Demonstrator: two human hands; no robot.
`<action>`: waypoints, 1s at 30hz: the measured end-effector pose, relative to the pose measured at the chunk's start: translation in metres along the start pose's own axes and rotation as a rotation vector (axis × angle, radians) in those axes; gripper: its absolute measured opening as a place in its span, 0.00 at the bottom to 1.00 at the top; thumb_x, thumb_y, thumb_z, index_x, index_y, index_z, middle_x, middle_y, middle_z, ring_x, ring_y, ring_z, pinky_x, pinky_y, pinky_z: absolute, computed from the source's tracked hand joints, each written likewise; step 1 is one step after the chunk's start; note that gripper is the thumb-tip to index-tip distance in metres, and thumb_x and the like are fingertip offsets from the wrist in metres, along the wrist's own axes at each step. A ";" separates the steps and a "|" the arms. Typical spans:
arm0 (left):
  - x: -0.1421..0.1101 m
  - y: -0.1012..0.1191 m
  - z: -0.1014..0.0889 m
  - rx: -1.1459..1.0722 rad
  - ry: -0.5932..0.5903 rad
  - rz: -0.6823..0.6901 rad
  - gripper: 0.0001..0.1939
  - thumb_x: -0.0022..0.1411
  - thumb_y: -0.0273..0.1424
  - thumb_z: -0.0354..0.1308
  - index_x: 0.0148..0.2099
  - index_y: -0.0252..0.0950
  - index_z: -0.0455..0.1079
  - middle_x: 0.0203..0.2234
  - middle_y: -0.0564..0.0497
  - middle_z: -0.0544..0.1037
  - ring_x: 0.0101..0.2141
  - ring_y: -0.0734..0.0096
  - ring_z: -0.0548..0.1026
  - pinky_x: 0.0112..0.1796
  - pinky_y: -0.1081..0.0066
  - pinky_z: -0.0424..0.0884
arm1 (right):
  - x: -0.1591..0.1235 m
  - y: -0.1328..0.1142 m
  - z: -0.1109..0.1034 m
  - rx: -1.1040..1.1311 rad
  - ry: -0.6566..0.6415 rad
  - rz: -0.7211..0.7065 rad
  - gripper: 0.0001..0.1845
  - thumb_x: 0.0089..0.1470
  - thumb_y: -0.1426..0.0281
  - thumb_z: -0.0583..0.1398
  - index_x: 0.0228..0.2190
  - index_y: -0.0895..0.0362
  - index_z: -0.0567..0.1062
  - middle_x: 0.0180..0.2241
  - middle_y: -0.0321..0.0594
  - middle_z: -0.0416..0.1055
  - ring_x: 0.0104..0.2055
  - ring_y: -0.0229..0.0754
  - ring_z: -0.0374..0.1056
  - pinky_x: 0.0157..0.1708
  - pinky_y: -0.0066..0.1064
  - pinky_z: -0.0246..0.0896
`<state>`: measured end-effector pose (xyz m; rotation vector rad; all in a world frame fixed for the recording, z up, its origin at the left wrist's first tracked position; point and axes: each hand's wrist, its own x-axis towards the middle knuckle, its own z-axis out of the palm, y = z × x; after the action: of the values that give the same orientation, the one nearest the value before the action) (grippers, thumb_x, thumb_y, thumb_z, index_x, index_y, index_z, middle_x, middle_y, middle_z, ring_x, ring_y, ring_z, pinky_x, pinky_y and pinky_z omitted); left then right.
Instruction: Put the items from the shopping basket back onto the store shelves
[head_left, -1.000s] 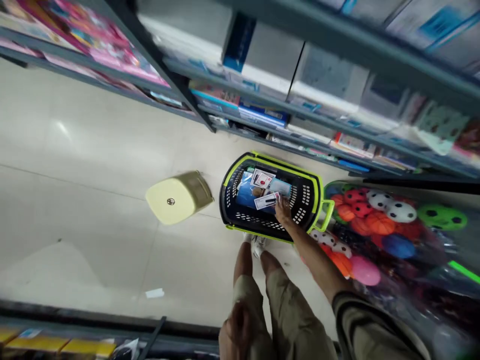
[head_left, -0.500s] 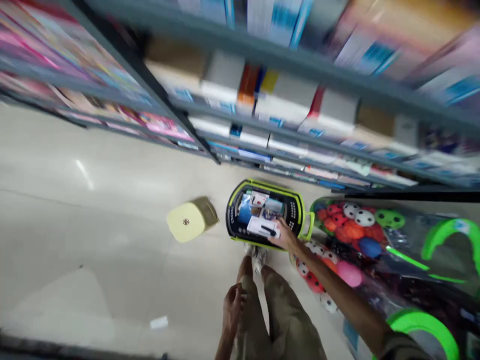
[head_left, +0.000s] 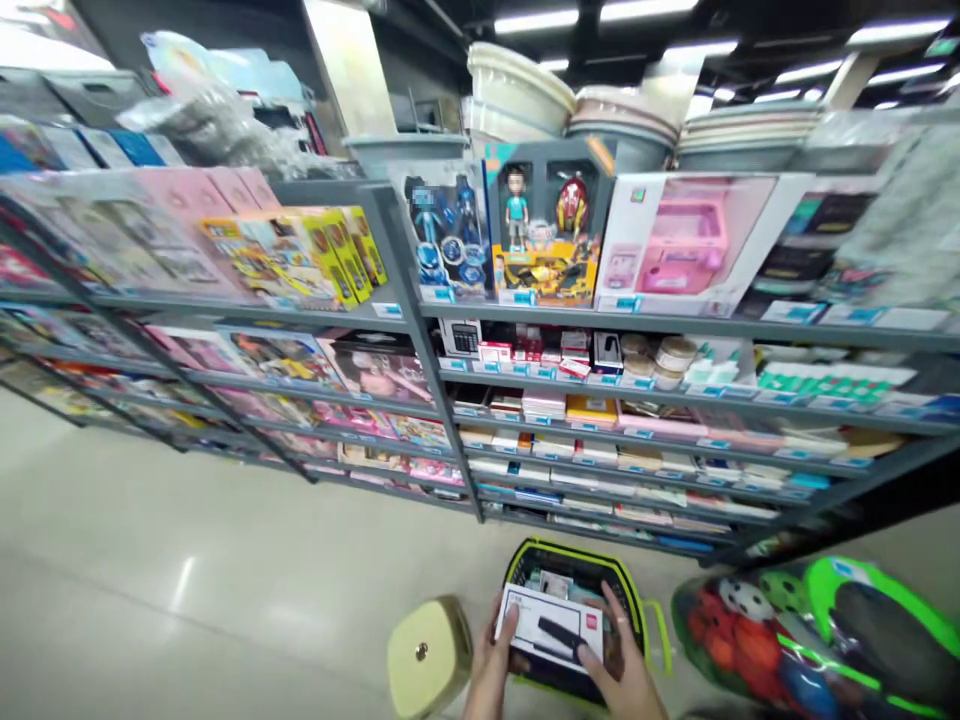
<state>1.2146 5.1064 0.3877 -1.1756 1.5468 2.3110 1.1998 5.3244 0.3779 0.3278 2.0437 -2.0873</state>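
A white box (head_left: 551, 622), printed with a long black item that looks like a stapler and a small red mark, is held between both hands. My left hand (head_left: 491, 650) is closed round its left end, thumb on the front. On the right end, my right hand (head_left: 619, 665) grips with its thumb over the lower corner. Below and behind the box stands a black shopping basket (head_left: 634, 590) with a lime-green rim and handle. Several packages (head_left: 556, 583) lie inside it, partly hidden by the box and my hands.
A pale yellow stool (head_left: 421, 660) stands left of the basket on the shiny floor (head_left: 247, 590). Bagged balls (head_left: 739, 640) and a bright green ring-shaped item (head_left: 862, 590) lie to the right. Ahead runs grey shelving (head_left: 442, 400) with boxed toys (head_left: 544, 225) and small stationery packs.
The white box has come up out of the basket. My left hand, earlier by my leg, now holds it too. The view has tilted up from the floor towards the shelves.
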 end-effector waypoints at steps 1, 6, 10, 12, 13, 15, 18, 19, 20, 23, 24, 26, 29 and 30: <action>0.000 0.013 -0.006 0.001 -0.023 0.029 0.48 0.49 0.63 0.75 0.66 0.41 0.80 0.46 0.40 0.88 0.40 0.45 0.86 0.33 0.59 0.82 | -0.005 -0.005 0.015 0.052 0.054 0.019 0.47 0.49 0.48 0.74 0.68 0.40 0.72 0.64 0.48 0.75 0.62 0.65 0.78 0.63 0.56 0.75; 0.016 0.072 -0.045 -0.120 -0.072 0.141 0.48 0.55 0.60 0.74 0.71 0.40 0.75 0.59 0.38 0.84 0.49 0.47 0.86 0.40 0.62 0.84 | -0.001 -0.032 0.093 0.193 0.122 0.099 0.42 0.47 0.42 0.76 0.59 0.45 0.78 0.59 0.50 0.80 0.59 0.67 0.80 0.54 0.57 0.82; 0.030 0.108 -0.092 -0.342 -0.188 0.177 0.41 0.64 0.55 0.72 0.72 0.41 0.73 0.65 0.41 0.80 0.54 0.53 0.83 0.43 0.67 0.83 | 0.006 -0.066 0.155 0.213 0.000 0.073 0.46 0.47 0.45 0.77 0.61 0.48 0.76 0.62 0.50 0.79 0.58 0.66 0.80 0.56 0.58 0.81; 0.035 0.126 -0.112 -0.404 -0.207 0.189 0.42 0.63 0.51 0.74 0.74 0.42 0.71 0.64 0.41 0.81 0.51 0.57 0.84 0.42 0.70 0.82 | 0.004 -0.084 0.183 0.207 -0.021 0.021 0.47 0.52 0.46 0.76 0.67 0.48 0.72 0.62 0.49 0.79 0.58 0.63 0.81 0.59 0.55 0.80; 0.038 0.135 -0.119 -0.412 -0.197 0.198 0.44 0.63 0.50 0.75 0.75 0.42 0.70 0.63 0.40 0.82 0.49 0.59 0.84 0.40 0.71 0.82 | 0.003 -0.093 0.195 0.220 -0.030 -0.006 0.48 0.54 0.47 0.75 0.69 0.47 0.70 0.62 0.49 0.79 0.59 0.61 0.80 0.60 0.54 0.80; 0.043 0.153 -0.128 -0.387 -0.194 0.224 0.45 0.61 0.52 0.75 0.74 0.39 0.70 0.60 0.38 0.83 0.46 0.60 0.84 0.38 0.71 0.81 | 0.000 -0.105 0.213 0.261 -0.040 -0.067 0.48 0.59 0.48 0.73 0.72 0.47 0.66 0.63 0.48 0.79 0.61 0.59 0.79 0.61 0.52 0.79; 0.051 0.176 -0.133 -0.319 -0.277 0.261 0.44 0.64 0.58 0.70 0.72 0.37 0.73 0.59 0.37 0.83 0.51 0.54 0.83 0.40 0.68 0.82 | 0.001 -0.112 0.223 0.314 -0.044 -0.131 0.43 0.65 0.48 0.69 0.73 0.47 0.65 0.63 0.47 0.78 0.62 0.57 0.78 0.61 0.53 0.79; 0.054 0.182 -0.133 -0.298 -0.323 0.264 0.43 0.66 0.58 0.68 0.73 0.38 0.72 0.61 0.37 0.82 0.54 0.53 0.82 0.42 0.67 0.82 | 0.003 -0.111 0.222 0.324 -0.035 -0.137 0.42 0.66 0.48 0.68 0.73 0.47 0.66 0.63 0.47 0.78 0.61 0.57 0.79 0.61 0.53 0.79; 0.056 0.186 -0.133 -0.277 -0.367 0.262 0.42 0.68 0.57 0.66 0.74 0.40 0.71 0.64 0.37 0.81 0.57 0.51 0.81 0.43 0.66 0.82 | 0.004 -0.111 0.220 0.332 -0.018 -0.137 0.41 0.66 0.48 0.68 0.73 0.47 0.67 0.62 0.46 0.79 0.60 0.56 0.79 0.61 0.53 0.79; 0.063 0.193 -0.131 -0.182 -0.446 0.224 0.43 0.66 0.56 0.69 0.75 0.42 0.70 0.68 0.37 0.77 0.61 0.45 0.79 0.42 0.65 0.83 | 0.006 -0.106 0.209 0.359 0.060 -0.134 0.39 0.65 0.48 0.69 0.71 0.46 0.71 0.61 0.45 0.80 0.58 0.57 0.80 0.61 0.54 0.79; 0.065 0.193 -0.129 -0.143 -0.454 0.211 0.44 0.64 0.57 0.70 0.75 0.42 0.70 0.68 0.37 0.77 0.61 0.43 0.78 0.42 0.64 0.83 | 0.006 -0.104 0.205 0.374 0.086 -0.135 0.38 0.65 0.47 0.69 0.70 0.47 0.72 0.61 0.45 0.80 0.58 0.57 0.81 0.61 0.54 0.79; 0.069 0.192 -0.123 -0.067 -0.464 0.192 0.47 0.62 0.58 0.71 0.76 0.43 0.69 0.68 0.38 0.78 0.62 0.40 0.78 0.41 0.63 0.83 | 0.005 -0.099 0.199 0.418 0.133 -0.128 0.37 0.64 0.47 0.70 0.68 0.47 0.75 0.60 0.45 0.81 0.57 0.58 0.81 0.60 0.56 0.79; 0.075 0.187 -0.105 0.020 -0.483 0.171 0.47 0.61 0.59 0.72 0.75 0.47 0.70 0.69 0.42 0.77 0.64 0.41 0.77 0.43 0.64 0.83 | 0.003 -0.089 0.185 0.500 0.191 -0.113 0.36 0.61 0.46 0.71 0.65 0.46 0.78 0.58 0.45 0.82 0.54 0.59 0.82 0.60 0.60 0.79; 0.076 0.185 -0.095 0.040 -0.495 0.162 0.46 0.61 0.59 0.72 0.75 0.47 0.70 0.69 0.43 0.77 0.64 0.42 0.76 0.43 0.65 0.83 | 0.003 -0.086 0.178 0.518 0.213 -0.114 0.36 0.61 0.45 0.71 0.64 0.46 0.79 0.57 0.45 0.83 0.53 0.59 0.82 0.60 0.61 0.78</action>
<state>1.1219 4.9178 0.4564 -0.4246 1.5253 2.4052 1.1681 5.1482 0.4627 0.5420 1.6159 -2.7435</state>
